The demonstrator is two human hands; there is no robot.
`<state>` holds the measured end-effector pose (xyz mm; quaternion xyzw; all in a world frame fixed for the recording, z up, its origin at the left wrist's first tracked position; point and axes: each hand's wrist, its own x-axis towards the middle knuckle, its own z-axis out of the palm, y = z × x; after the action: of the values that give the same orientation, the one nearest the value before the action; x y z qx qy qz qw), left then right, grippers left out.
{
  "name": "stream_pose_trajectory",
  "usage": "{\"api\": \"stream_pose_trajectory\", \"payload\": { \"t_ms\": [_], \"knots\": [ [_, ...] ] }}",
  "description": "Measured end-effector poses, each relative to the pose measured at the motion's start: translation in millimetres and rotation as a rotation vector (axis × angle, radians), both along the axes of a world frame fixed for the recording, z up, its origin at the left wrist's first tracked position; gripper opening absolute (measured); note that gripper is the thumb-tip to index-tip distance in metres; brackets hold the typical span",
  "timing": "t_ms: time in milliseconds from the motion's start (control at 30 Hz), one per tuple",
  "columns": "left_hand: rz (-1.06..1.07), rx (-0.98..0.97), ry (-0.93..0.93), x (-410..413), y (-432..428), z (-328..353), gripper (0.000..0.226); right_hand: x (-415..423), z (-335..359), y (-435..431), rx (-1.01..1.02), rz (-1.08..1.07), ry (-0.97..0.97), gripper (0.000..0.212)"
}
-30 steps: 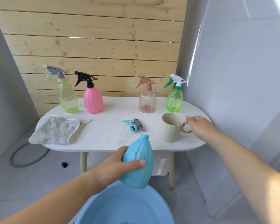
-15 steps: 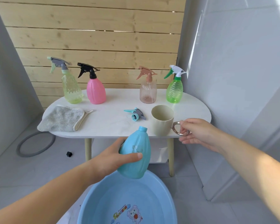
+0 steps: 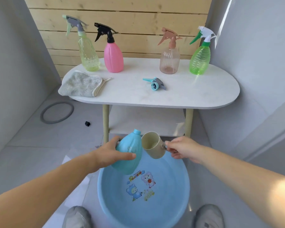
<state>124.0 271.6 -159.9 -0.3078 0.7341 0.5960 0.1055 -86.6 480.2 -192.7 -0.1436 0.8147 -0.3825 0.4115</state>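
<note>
Grey-tiled corner, white table [image 3: 196,96] against pine slats [image 3: 138,18], blue basin [image 3: 176,203] on the floor. The left hand [image 3: 110,156] clamps thumb and fingers round the belly of the capless blue bottle [image 3: 132,143], and the right hand [image 3: 183,148] pinches the handle of the beige cup [image 3: 152,146], both tilted above the basin. The bottle reads light, thin-walled, squashy (slick when wet): I'd hold mid-body, gently.

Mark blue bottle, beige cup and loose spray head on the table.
blue bottle [image 3: 131,144]: head view, upper body.
beige cup [image 3: 150,141]: head view, inside its mouth.
loose spray head [image 3: 155,85]: head view, blue screw collar.
</note>
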Motion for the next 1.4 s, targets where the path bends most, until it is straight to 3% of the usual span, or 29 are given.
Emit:
{"api": "stream_pose_trajectory", "payload": {
  "t_ms": [167,300,433,567,767,933,1100,1400],
  "knots": [
    [0.146,0.041,-0.022,15,1,-54,0.096,11,-70,-11,0.074,0.063,0.178,0.045],
    [0.126,0.039,-0.054,23,3,-88,0.092,20,-107,-19,0.086,0.219,0.353,0.052],
    [0.123,0.059,-0.104,26,0,-113,0.092,23,-132,-26,0.104,0.414,0.457,0.035],
    [0.134,0.092,-0.132,30,-1,-131,0.084,22,-154,-29,0.123,0.538,0.443,0.027],
    [0.184,0.136,-0.169,42,-7,-150,0.093,14,-174,-32,0.171,0.64,0.477,0.027],
    [0.19,0.147,-0.176,44,-3,-159,0.083,9,-184,-38,0.161,0.662,0.499,0.026],
    [0.179,0.133,-0.178,44,-2,-167,0.096,10,-192,-40,0.183,0.684,0.509,0.027],
    [0.171,0.125,-0.17,41,-1,-171,0.096,12,-198,-38,0.215,0.636,0.465,0.032]
  ]
}}
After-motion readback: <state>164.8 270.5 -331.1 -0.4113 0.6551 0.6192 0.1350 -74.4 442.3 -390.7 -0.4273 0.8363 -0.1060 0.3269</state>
